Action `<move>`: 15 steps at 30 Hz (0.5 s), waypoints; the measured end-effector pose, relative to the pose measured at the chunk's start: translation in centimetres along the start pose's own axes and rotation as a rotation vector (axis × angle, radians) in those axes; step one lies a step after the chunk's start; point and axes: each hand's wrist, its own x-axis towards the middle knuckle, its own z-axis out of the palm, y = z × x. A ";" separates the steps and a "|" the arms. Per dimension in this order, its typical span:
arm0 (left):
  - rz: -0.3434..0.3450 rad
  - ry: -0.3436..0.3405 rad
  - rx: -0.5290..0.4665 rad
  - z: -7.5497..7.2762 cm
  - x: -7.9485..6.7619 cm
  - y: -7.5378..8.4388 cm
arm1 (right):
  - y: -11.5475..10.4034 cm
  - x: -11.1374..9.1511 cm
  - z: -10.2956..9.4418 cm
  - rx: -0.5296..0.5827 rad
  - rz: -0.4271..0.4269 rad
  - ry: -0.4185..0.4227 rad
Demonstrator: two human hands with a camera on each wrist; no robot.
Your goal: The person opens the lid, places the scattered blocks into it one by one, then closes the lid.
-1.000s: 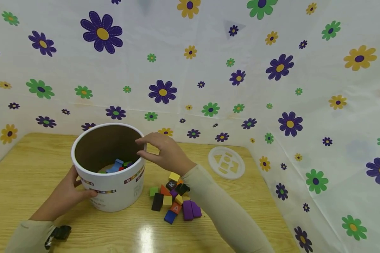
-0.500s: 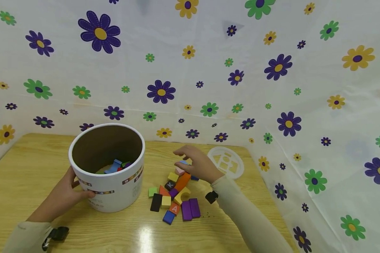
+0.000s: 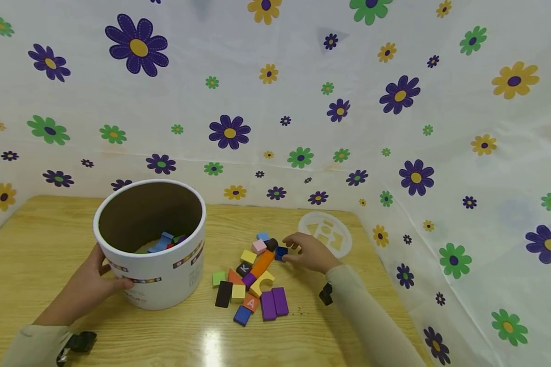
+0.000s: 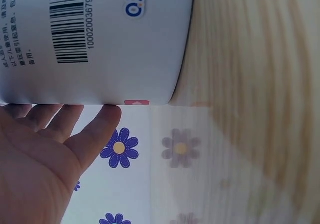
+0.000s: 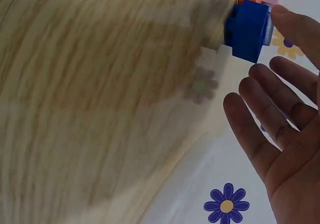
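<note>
A white bucket (image 3: 165, 280) with a dark inside stands upright on the table at left. My left hand (image 3: 84, 285) rests on its left side, thumb on the front wall; in the left wrist view the fingers (image 4: 95, 134) lie fairly straight against it. Inside are several blocks, among them a light blue block (image 3: 163, 242). My right hand (image 3: 311, 252) reaches over the right end of the block pile, beside a dark blue block (image 3: 280, 253). In the right wrist view the thumb is close to the blue block (image 5: 248, 32), other fingers spread apart from it. Whether the thumb touches it I cannot tell.
Several loose blocks lie right of the bucket, including an orange block (image 3: 262, 263), a purple block (image 3: 280, 300) and a black block (image 3: 224, 294). A white disc with shape cut-outs (image 3: 344, 239) lies behind my right hand. Flowered sheeting (image 3: 275, 102) rises behind the table.
My right hand has left the bucket's rim and moved right and down, over the pile, to the dark blue block. The left hand stays on the bucket.
</note>
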 end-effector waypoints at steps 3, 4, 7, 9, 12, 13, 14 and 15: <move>0.001 -0.001 -0.002 -0.2 0.0 0.1 | 0.4 0.4 0.4 0.005 0.019 -0.021; 0.001 -0.001 -0.005 -0.2 0.0 0.1 | 0.4 0.5 0.6 0.005 0.031 -0.031; 0.002 -0.001 -0.003 -0.2 0.0 0.2 | 0.5 0.7 0.9 0.001 0.062 -0.056; -0.001 0.000 0.003 -0.2 0.0 0.2 | 0.5 0.8 1.0 -0.012 0.067 -0.063; -0.002 0.000 0.007 -0.2 -0.1 0.1 | 0.4 0.7 1.1 -0.028 0.071 -0.059; -0.001 0.000 0.009 -0.2 -0.1 0.1 | 0.5 0.6 1.2 -0.032 0.073 -0.057; -0.001 0.000 0.009 -0.2 -0.1 0.1 | 0.5 0.6 1.2 -0.027 0.072 -0.055; 0.001 0.001 0.011 -0.2 -0.1 0.1 | 0.5 0.5 1.1 -0.016 0.073 -0.053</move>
